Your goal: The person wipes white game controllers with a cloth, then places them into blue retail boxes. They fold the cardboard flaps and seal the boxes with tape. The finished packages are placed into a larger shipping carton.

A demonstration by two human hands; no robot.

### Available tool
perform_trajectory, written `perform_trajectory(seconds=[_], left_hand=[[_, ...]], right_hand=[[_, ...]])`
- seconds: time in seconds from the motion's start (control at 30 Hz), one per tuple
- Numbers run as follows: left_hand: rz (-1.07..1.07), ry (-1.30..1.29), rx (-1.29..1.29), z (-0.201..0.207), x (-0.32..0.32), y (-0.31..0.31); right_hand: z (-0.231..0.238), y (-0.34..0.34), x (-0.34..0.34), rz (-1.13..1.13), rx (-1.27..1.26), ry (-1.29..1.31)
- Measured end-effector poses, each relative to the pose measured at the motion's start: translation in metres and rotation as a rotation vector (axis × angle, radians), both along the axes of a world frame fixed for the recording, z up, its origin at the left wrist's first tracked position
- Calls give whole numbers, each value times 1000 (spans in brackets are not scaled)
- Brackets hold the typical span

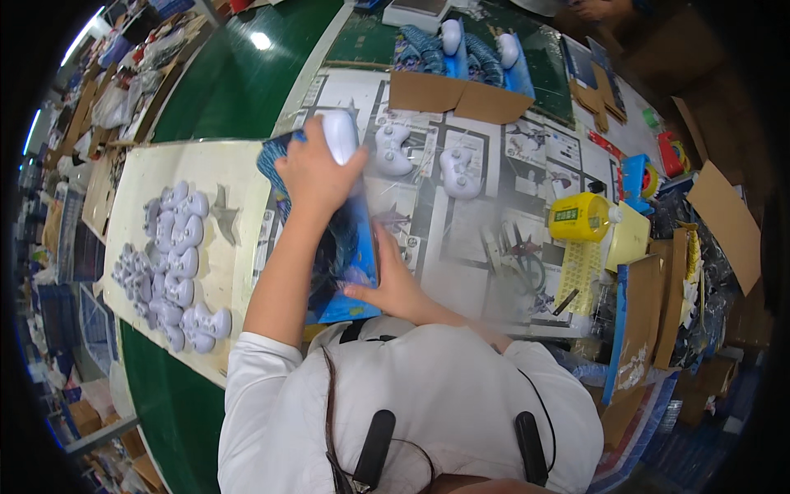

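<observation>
A blue printed box (360,239) with dark contents and a grey-blue textured item stands lengthwise before me. At its far end is a smooth white rounded plastic piece (338,137). My left hand (317,173) reaches over the box from the left, its thumb and index finger on either side of this piece. My right hand (389,276) grips the box's near right side, thumb over the edge and fingers along the outside wall. Two white game controllers, one upright (393,150) and one farther right (461,173), lie just right of the box.
Many white controllers (177,255) are heaped on a pale board (247,214) at left, beside a grey star-shaped piece (224,216). Two filled blue boxes with cardboard flaps (461,97) stand at the back. A yellow bottle (580,217), tape dispenser (636,177) and scissors (531,267) lie right.
</observation>
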State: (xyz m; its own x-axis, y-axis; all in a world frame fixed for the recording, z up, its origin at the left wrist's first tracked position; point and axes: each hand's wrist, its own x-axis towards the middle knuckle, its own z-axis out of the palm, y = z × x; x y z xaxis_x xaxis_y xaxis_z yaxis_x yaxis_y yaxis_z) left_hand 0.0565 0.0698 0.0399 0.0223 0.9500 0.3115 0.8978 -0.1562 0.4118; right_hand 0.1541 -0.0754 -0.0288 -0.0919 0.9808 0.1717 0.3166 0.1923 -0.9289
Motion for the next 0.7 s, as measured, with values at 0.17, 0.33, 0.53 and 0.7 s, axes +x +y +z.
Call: perform_trajectory(seconds=[0.17,0.33,0.53,0.7], left_hand=[[-465,-25,332,75,63,-17],[-983,-81,412,114,54,-70],[-657,-114,37,50,-20,-57],[-336,-153,-265,-5,-68,-71]], right_hand=[[34,27,59,-316,-511,-71],[42,51,211,-840,183,-8],[136,71,374,-1006,-161,-279],[78,157,474,-918,-420,-460]])
